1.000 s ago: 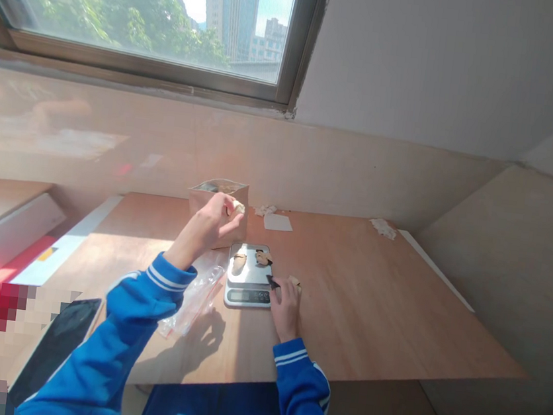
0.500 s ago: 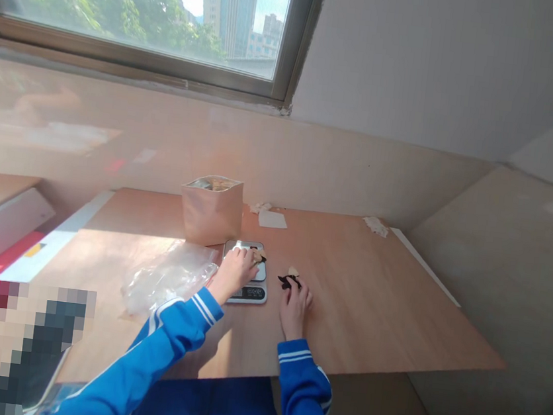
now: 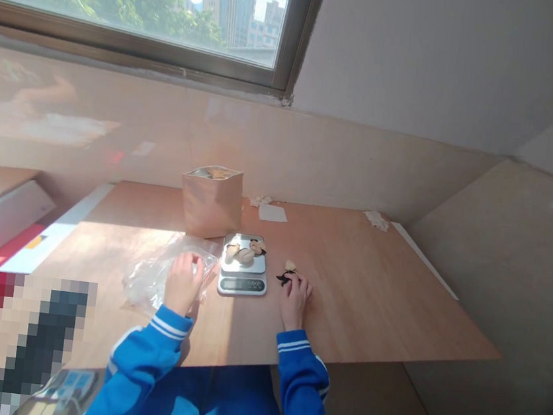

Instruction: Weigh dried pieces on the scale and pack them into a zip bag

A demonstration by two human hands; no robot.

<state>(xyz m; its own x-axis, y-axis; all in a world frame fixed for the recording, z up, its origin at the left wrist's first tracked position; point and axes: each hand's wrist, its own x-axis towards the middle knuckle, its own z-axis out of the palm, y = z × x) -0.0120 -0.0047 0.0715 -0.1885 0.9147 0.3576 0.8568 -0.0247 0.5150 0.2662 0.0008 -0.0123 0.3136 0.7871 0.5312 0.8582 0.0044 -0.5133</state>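
Observation:
A white digital kitchen scale (image 3: pixel 242 285) lies on the table in front of me. On its plate sit a few pale, dried-looking pieces (image 3: pixel 246 255), one with dark edges at the right. Over a crumpled clear plastic bag (image 3: pixel 146 279), left of the scale, is my left hand (image 3: pixel 182 283), thumb apart from the loosely bent fingers and nothing visible in it. My right hand (image 3: pixel 296 298) rests on the table right of the scale, fingers closed on a black, dried-looking piece (image 3: pixel 286 278). Just beyond it lies a pale piece (image 3: pixel 290 266).
Behind the scale stands an open brown paper bag (image 3: pixel 211 203). A white paper square (image 3: pixel 272 214) and crumpled tissue (image 3: pixel 260 201) lie near the wall, with another tissue (image 3: pixel 376 220) farther right. A pixelated patch covers the lower left.
My left hand has let go of the dark-edged piece on the scale plate and moved left over the plastic bag. My right hand has stayed at the black piece. The view has tipped slightly.

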